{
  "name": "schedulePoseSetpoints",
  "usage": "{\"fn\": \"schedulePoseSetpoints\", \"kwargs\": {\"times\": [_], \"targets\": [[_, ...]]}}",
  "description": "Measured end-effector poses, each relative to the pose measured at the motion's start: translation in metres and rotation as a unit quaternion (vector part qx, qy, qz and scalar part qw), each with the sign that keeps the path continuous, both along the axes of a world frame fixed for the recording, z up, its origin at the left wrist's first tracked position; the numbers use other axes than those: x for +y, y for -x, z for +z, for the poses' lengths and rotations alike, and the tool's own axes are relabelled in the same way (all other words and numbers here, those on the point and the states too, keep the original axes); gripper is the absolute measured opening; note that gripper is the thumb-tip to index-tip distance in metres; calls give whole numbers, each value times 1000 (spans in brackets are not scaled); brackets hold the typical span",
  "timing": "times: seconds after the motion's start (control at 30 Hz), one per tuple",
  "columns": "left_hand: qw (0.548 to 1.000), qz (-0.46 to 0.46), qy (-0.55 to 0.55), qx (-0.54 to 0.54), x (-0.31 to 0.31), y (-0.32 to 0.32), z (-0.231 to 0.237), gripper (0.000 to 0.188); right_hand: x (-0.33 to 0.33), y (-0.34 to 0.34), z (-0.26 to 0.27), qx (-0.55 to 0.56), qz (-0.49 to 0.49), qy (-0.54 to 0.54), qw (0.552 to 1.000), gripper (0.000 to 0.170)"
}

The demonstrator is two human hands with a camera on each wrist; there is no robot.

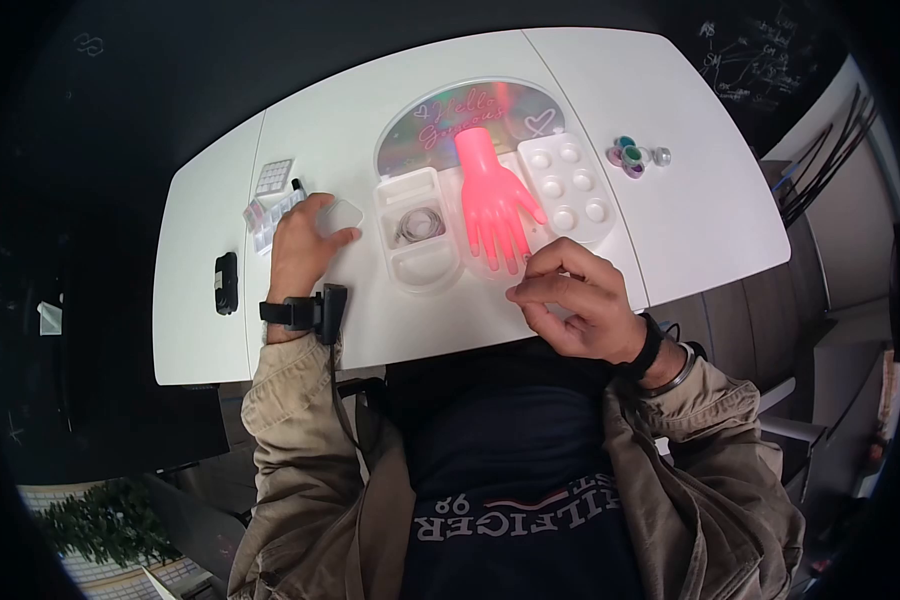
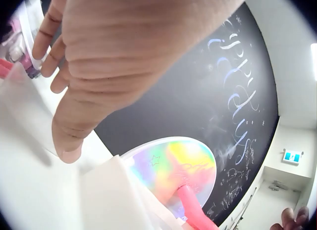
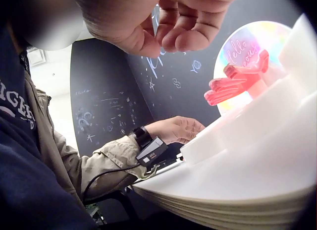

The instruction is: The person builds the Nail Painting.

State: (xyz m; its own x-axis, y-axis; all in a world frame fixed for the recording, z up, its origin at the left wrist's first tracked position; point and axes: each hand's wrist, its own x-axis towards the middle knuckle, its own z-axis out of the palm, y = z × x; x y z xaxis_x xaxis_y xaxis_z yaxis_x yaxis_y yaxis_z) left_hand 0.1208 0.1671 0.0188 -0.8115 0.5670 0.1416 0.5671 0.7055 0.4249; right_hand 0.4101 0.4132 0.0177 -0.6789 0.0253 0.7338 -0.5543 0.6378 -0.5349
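My left hand spans a clear plastic lid, thumb at one edge and fingers at the other; the left wrist view shows the translucent lid beside the thumb. My right hand is curled with thumb and fingertips together, just in front of a glowing pink model hand. Nothing shows between those fingertips in the right wrist view. The model hand lies palm-down, fingers toward me, between a white tray and a tray with round wells.
A coiled cable lies in the left tray. Behind stands an iridescent rounded board with lettering. Small colored jars cluster at right. Beyond my left hand are a compartment box and another case; a black object lies left.
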Motion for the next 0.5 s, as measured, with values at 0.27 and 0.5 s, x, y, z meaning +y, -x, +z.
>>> {"fn": "schedulePoseSetpoints", "kwargs": {"times": [0.27, 0.5], "targets": [[1000, 0, 11, -20, -1, 10, -14, 65, 0, 0, 0, 1, 0, 2, 1000, 27], [995, -70, -75, 22, 5, -10, 14, 69, 2, 2, -3, 4, -3, -2, 1000, 26]]}}
